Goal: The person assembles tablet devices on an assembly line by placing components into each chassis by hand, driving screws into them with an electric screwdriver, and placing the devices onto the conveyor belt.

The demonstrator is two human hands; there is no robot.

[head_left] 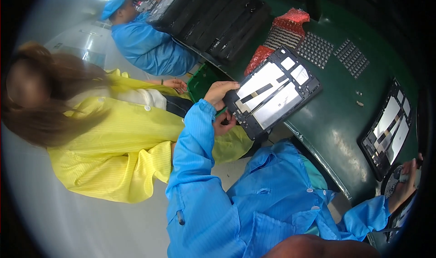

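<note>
My left hand (pixel 220 94) grips the left end of a tablet housing (pixel 278 97), thumb on top. The housing is black-framed, with large silvery panels and dark ribbon strips, and is tilted off the table's edge. Just beneath it is a hand (pixel 225 123) of the person in yellow; whether it touches the housing cannot be seen. At the far right my right hand (pixel 403 185) has bent fingers around something pale, too near the dark rim to make out. Beside it lies a second tablet housing (pixel 386 130) on the green table (pixel 334 131).
Small metal parts in rows (pixel 314 50) and another such array (pixel 352 58) lie near red bubble wrap (pixel 293 19). Black trays (pixel 211 19) are stacked behind. A person in yellow (pixel 113 144) sits close at left, beside a green bin (pixel 202 81); a person in blue (pixel 145 47) sits farther back.
</note>
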